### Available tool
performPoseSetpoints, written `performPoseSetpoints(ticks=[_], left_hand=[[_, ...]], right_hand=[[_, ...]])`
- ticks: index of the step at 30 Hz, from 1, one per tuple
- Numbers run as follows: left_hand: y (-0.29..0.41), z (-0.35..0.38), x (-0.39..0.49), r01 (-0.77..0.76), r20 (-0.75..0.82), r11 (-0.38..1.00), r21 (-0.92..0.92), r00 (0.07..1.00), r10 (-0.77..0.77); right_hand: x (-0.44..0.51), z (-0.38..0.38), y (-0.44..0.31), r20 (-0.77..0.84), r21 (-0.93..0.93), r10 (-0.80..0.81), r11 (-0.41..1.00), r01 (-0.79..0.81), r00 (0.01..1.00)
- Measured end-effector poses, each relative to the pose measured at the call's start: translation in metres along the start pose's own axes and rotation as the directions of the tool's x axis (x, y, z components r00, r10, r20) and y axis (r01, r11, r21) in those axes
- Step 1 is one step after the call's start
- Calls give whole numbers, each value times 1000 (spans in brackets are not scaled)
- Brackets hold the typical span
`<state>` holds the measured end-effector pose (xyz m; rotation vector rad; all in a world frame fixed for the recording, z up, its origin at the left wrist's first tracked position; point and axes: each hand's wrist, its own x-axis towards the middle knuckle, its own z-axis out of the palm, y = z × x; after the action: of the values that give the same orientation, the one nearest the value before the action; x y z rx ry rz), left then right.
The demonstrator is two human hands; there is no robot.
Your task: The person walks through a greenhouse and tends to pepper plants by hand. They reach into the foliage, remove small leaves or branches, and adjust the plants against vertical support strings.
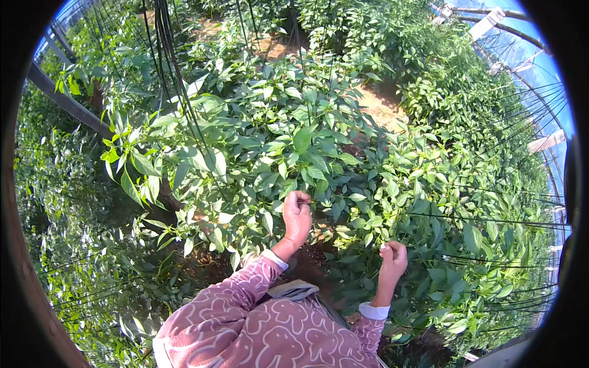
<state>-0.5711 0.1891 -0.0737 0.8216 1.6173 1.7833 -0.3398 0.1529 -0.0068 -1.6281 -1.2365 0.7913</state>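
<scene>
My left hand (297,220) reaches into the leafy pepper plants (307,158) in front of me. Its fingers are curled in at the lower leaves of a shoot, and whether they pinch a stem is hidden. Lower and to the right, my right hand (394,258) is bent with thumb and forefinger close together. A small white spot (383,247) shows at its fingertips, too small to tell if it is a flower or a nail. Green leaves (372,223) lie just beyond that hand. Both wrists come out of patterned pink sleeves with pale cuffs.
Dark strings (177,69) hang down at the upper left, and more lines (497,221) run across the plants at right. A grey pole (69,103) slants in at left. Bare soil (379,108) shows between rows. Curved frame bars (529,80) stand along the right rim.
</scene>
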Motion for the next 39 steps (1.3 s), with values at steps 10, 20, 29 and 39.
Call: performPoseSetpoints(ticks=[10,20,29,39], left_hand=[[28,-69,141,-11,121,970,-243,992,41],[-19,-34,203,-115,632,922,371,759,-159],[-16,-32,196,197,855,899,392,282,-435],[0,-127,189,220,501,913,344,779,-377]], right_hand=[[5,207,15,508,233,26,958,-167,861],[13,282,28,328,587,189,727,-356,926],[23,272,110,599,786,43,161,-597,800],[44,272,38,-21,-354,-440,843,405,898]])
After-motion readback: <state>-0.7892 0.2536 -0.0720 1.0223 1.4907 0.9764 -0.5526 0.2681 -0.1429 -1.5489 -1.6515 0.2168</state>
